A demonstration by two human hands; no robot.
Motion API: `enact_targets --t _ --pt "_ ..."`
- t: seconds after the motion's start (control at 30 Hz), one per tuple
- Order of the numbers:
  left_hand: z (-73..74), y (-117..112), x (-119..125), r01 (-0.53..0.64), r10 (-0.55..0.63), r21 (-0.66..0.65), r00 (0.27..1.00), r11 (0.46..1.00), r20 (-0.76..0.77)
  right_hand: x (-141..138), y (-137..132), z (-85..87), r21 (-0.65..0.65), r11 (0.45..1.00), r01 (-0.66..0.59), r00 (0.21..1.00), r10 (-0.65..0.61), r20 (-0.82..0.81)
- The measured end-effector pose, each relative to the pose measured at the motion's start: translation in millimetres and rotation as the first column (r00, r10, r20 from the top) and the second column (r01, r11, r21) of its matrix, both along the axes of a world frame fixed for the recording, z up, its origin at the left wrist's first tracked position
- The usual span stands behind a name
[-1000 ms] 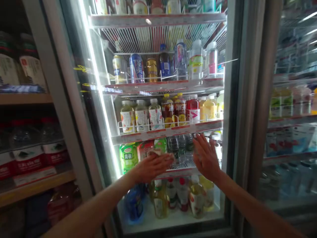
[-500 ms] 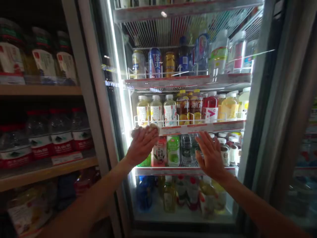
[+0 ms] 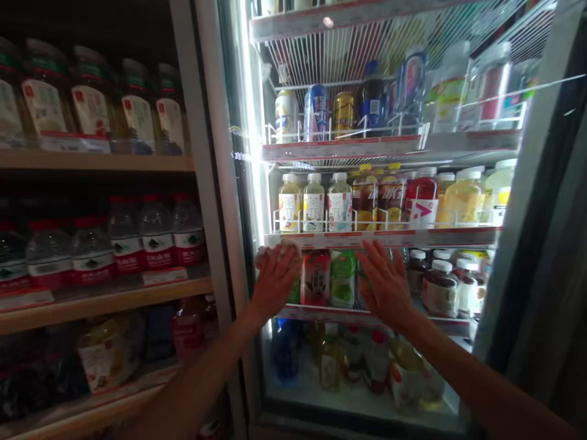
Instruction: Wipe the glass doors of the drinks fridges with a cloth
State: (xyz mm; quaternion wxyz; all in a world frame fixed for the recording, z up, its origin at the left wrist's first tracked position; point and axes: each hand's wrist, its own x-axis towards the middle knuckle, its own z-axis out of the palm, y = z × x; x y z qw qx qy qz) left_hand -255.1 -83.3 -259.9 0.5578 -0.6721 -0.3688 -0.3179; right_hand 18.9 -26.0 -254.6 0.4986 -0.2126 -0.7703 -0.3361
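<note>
Bottles [image 3: 340,205] line a lit cooler [image 3: 213,122] behind glass [image 3: 241,156], where the left hand [image 3: 276,282], flat, partly covers a cloth [image 3: 263,258] at its eleven o'clock; the right hand [image 3: 389,287], apart at three o'clock, spreads open. Even pressure should keep the cloth from bunching.

The red-drink bottle [image 3: 422,198] bears a large pink V on its white label. Just left of it, brown yellow-capped bottles [image 3: 365,198] show the character 冰, and farther left on the same shelf three pale bottles [image 3: 314,205] read 茶π. Well to its left and slightly lower, red-labelled water bottles [image 3: 158,238] show parts of 农夫山泉. Far left and higher than it, a price tag [image 3: 76,143] carries digits too blurred to read surely.
</note>
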Motion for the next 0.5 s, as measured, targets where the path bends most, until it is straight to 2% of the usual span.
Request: enact_targets --t 0.1,0.13,0.2,0.27,0.33,0.43,0.5 --pt "-9.2 -1.9 4.1 0.039 -0.054 -0.113 0.989 0.993 -0.135 -6.9 -1.1 -0.2 -0.006 1.000 -0.005 0.999 0.006 0.033" --pt "-5.8 -1.5 6.5 0.047 -0.057 -0.108 0.994 0.993 -0.096 -9.1 -2.1 0.5 -0.006 1.000 -0.015 0.999 0.015 0.036" --pt "10.0 1.1 14.9 0.076 -0.070 -0.044 0.989 0.996 0.127 -14.7 -5.5 3.5 -0.002 0.998 -0.055 0.998 0.055 0.026" --pt "28.9 5.1 29.0 0.153 -0.147 0.014 0.919 0.988 0.366 -23.7 -10.5 8.3 -0.004 0.991 -0.136 0.991 0.136 0.009" --pt "39.9 8.5 46.5 0.260 -0.237 0.026 0.830 0.965 0.506 -37.3 -17.0 14.3 -0.040 0.966 -0.254 0.967 0.253 -0.036" --pt "35.1 8.8 70.4 0.362 -0.307 0.049 0.704 0.931 0.640 -63.5 -27.2 24.3 -0.188 0.890 -0.414 0.898 0.367 -0.242" --pt "24.5 3.8 80.6 0.408 -0.342 0.086 0.612 0.909 0.713 -80.1 -33.3 30.5 -0.317 0.805 -0.502 0.835 0.357 -0.418"
